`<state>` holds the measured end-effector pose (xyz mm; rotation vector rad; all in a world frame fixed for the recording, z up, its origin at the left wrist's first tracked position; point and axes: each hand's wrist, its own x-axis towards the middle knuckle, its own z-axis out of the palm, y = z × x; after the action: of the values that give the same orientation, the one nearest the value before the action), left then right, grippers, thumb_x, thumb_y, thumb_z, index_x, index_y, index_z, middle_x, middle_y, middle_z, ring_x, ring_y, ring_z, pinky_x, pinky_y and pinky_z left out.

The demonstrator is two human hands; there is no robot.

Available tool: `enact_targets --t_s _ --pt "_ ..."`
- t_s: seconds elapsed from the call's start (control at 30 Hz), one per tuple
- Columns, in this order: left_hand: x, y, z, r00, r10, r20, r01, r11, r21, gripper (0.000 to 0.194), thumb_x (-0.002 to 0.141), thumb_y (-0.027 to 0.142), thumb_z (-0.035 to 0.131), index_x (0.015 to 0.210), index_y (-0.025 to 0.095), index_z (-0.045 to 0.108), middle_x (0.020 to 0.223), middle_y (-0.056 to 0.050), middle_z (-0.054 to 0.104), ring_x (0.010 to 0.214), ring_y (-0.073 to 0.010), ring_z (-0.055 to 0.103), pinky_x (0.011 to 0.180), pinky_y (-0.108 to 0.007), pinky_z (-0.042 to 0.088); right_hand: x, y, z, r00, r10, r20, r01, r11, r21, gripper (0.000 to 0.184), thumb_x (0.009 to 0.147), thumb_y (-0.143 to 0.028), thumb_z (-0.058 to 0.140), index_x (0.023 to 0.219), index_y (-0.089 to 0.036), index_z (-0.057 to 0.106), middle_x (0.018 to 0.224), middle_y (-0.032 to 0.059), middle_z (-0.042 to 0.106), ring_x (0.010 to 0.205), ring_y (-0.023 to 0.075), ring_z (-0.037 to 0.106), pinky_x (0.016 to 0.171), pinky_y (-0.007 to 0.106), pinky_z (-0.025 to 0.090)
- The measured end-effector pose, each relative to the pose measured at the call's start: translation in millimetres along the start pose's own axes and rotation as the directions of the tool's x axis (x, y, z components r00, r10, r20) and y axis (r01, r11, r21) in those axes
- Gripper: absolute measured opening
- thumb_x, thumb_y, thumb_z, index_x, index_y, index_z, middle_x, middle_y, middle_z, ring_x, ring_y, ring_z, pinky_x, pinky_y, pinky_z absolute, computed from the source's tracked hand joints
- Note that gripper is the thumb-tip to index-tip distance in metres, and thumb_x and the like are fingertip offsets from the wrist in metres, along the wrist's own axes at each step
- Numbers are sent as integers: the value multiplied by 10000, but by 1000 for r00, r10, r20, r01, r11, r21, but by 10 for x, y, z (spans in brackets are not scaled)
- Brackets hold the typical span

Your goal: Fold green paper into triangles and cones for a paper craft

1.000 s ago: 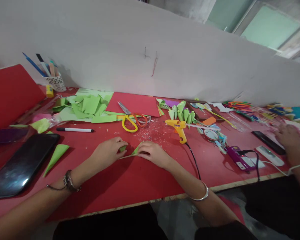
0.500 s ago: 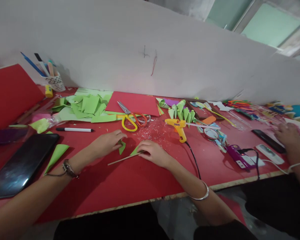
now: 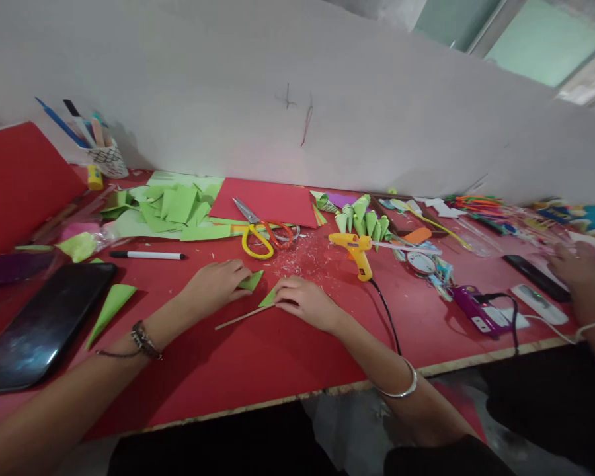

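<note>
My left hand (image 3: 219, 285) has its fingers closed on a small folded piece of green paper (image 3: 252, 280), just above the red tabletop. Opposite it, my right hand (image 3: 306, 301) grips a thin wooden stick (image 3: 244, 317) that points toward the lower left. Another bit of green paper (image 3: 268, 299) shows by the right fingertips; whether they hold it too is hidden. A rolled green paper cone (image 3: 111, 313) lies at the left beside a black phone (image 3: 44, 324). Scissors with yellow and orange handles (image 3: 258, 239) rest behind my hands.
A yellow glue gun (image 3: 357, 251) with a black cord lies to the right, near several finished green cones (image 3: 361, 217). Green paper pieces (image 3: 178, 205), a marker (image 3: 147, 255) and a pen cup (image 3: 108, 160) stand behind. Another person's hand (image 3: 578, 268) is at far right, beyond a purple power adapter (image 3: 478, 314).
My left hand has shifted slightly to the right, and its green paper has turned from upright to slanting toward the right hand. The right hand and stick have barely moved.
</note>
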<state>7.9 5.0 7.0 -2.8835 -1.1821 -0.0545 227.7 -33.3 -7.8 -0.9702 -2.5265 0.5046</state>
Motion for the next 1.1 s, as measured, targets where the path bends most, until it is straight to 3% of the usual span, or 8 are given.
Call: enact_targets --t_s 0.13,0.27,0.33,0.43,0.5,0.77,1.1 --pt "-12 11 13 997 -79 -12 79 996 -41 238 819 378 492 914 169 555 866 -45 593 743 -161 563 613 -243 380 -4 -1 5 1000 -5 -4 5 1000 -5 125 839 -201 489 824 -161 607 899 44 590 854 133 510 774 242 407" --pt "-2 86 -59 984 -159 -73 163 986 38 203 815 321 504 886 139 559 843 -71 593 775 -209 559 666 -308 390 -2 4 5 1000 4 0 -4 1000 0 124 838 -203 490 823 -159 605 883 45 590 849 134 515 770 245 411" --pt "-4 133 -97 992 -90 -90 92 996 18 175 809 294 515 898 150 562 881 -72 585 833 -221 546 716 -337 390 -1 11 6 1000 17 5 -17 1000 8 114 832 -211 503 820 -159 603 880 44 589 853 136 520 771 245 413" --pt "-18 216 -107 989 117 -90 -131 976 -172 165 838 295 469 924 183 555 955 -51 565 870 -175 528 748 -301 399 -2 20 11 999 29 20 -29 1000 3 77 815 -196 526 812 -162 595 872 40 586 854 139 525 772 246 413" --pt "-24 268 -78 975 205 -83 -220 938 -267 174 839 305 465 934 188 553 965 -42 563 871 -153 522 752 -272 408 -2 13 11 999 37 25 -37 999 -6 51 805 -171 533 804 -163 583 854 37 585 836 137 527 759 243 412" --pt "80 322 13 980 198 -17 -198 960 -200 123 818 252 507 847 157 580 802 -30 594 745 -148 551 666 -258 435 -7 -37 -15 995 100 15 -101 993 54 66 747 -103 546 742 -163 520 839 38 559 802 138 508 734 243 408" --pt "104 288 49 981 191 19 -180 951 -252 105 813 247 518 842 168 581 812 -19 591 749 -133 553 650 -231 427 10 32 -16 999 26 25 -28 996 82 31 796 -148 541 821 -155 557 862 42 574 850 140 513 782 253 411"
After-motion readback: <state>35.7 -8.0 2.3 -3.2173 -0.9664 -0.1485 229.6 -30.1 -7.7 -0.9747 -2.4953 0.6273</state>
